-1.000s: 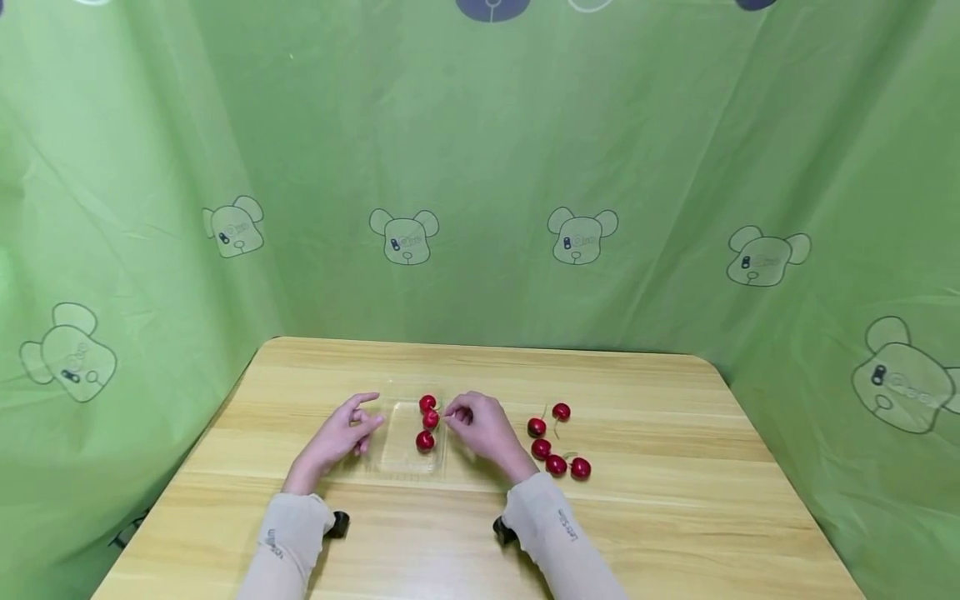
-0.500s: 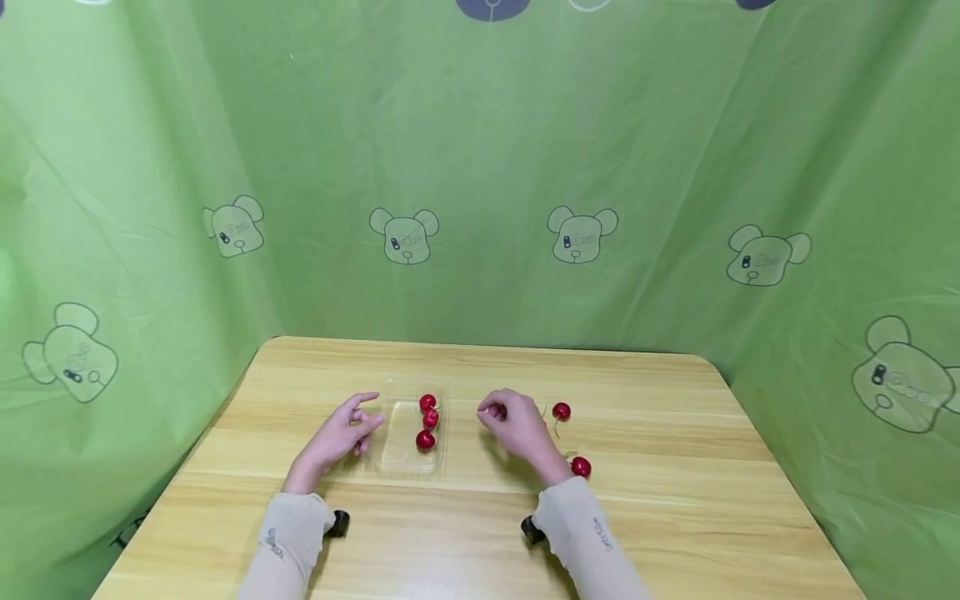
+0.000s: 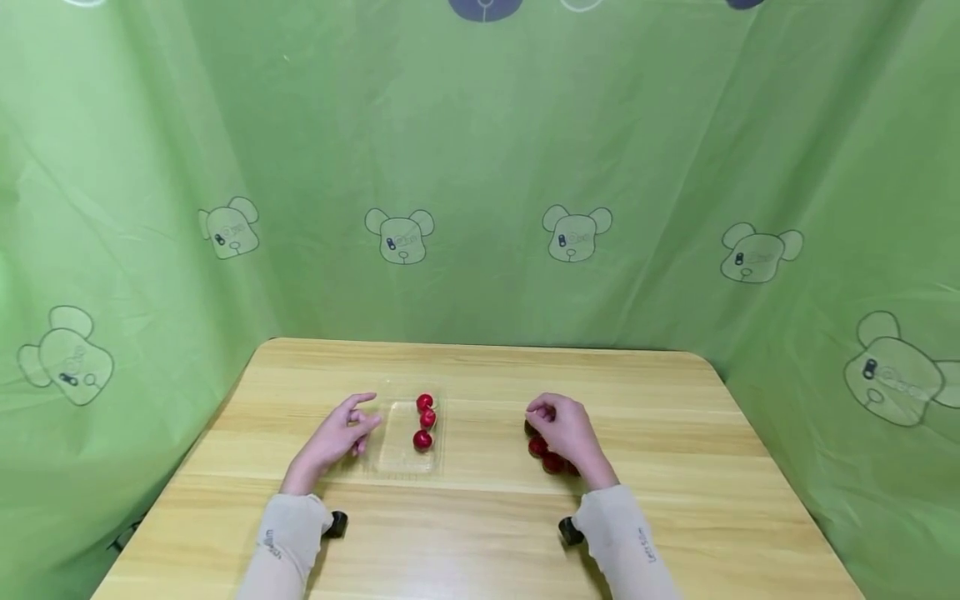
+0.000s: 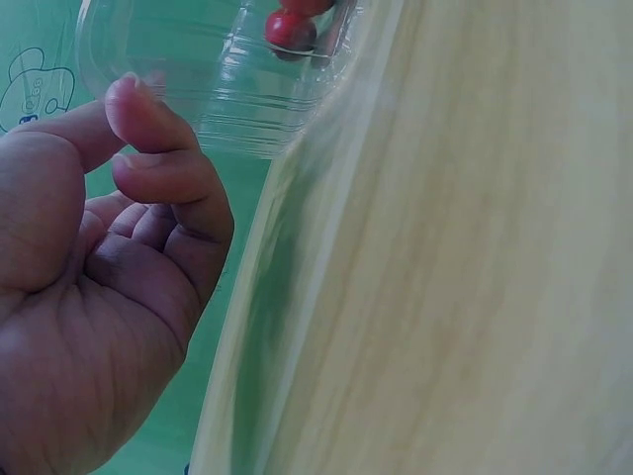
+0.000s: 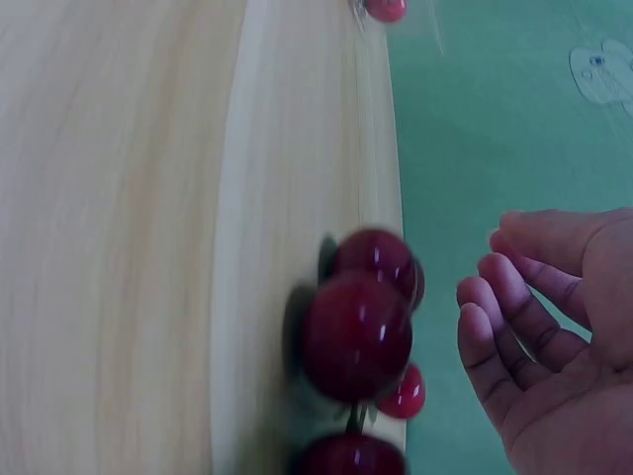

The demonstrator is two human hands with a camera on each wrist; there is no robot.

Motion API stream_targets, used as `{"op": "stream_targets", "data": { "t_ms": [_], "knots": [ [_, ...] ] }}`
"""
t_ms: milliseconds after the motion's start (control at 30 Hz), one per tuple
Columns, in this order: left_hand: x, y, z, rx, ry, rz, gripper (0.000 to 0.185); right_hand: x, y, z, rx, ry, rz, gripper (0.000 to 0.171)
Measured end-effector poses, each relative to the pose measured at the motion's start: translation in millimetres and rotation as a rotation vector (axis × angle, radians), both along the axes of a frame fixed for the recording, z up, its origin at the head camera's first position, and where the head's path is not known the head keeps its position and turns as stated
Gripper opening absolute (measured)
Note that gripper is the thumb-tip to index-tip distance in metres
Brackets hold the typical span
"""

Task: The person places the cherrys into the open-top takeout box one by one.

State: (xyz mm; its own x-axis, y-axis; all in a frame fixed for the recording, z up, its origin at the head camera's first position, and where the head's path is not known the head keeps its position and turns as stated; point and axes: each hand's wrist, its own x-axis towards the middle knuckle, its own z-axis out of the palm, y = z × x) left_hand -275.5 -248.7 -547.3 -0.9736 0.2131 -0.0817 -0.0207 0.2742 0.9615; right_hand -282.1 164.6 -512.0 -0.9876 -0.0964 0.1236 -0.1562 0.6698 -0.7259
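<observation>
Right now, the clear plastic tray (image 3: 397, 450) sits on the light wooden table (image 3: 675, 517), and it is the thing to find everything else by. Inside the tray, along its right side, three shiny red cherries (image 3: 424, 419) lie in a short row, one behind the other. From the left wrist view, one of those cherries shows through the tray's see-through wall (image 4: 237, 89).

The person's left hand (image 3: 333, 440) rests on the table just beside the tray's left edge. Its fingers are loosely bent and a little apart, and they hold nothing. The fingertips (image 4: 129, 99) are very close to the tray's wall, but it is hard to tell if they touch it.

The person's right hand (image 3: 566, 433) is well to the right of the tray, over a small bunch of loose red cherries (image 3: 542, 450) lying on the table. The fingers (image 5: 514, 297) curl softly and sit a bit apart. In the right wrist view they are close to the cherries (image 5: 358, 327) with a gap between, so they grip nothing. Some cherries in the bunch touch each other, and the hand hides part of the bunch from above.

Both arms wear pale beige sleeves (image 3: 288, 542), each with a small black thing at the wrist (image 3: 337, 523). Behind the tray and all around the table hangs a green cloth with cartoon bear faces (image 3: 401, 236).
</observation>
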Motion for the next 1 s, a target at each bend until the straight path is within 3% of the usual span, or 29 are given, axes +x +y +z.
{"op": "stream_targets", "data": {
  "t_ms": [433,1000],
  "knots": [
    [-0.4,-0.6,2.0,-0.012,0.008,-0.003,0.066,-0.9,25.8,-6.6,0.017,-0.057,-0.103,0.006],
    [0.8,0.2,1.7,0.003,-0.002,0.005,0.066,-2.5,29.6,-16.7,0.032,-0.173,-0.184,0.012]
  ]
}}
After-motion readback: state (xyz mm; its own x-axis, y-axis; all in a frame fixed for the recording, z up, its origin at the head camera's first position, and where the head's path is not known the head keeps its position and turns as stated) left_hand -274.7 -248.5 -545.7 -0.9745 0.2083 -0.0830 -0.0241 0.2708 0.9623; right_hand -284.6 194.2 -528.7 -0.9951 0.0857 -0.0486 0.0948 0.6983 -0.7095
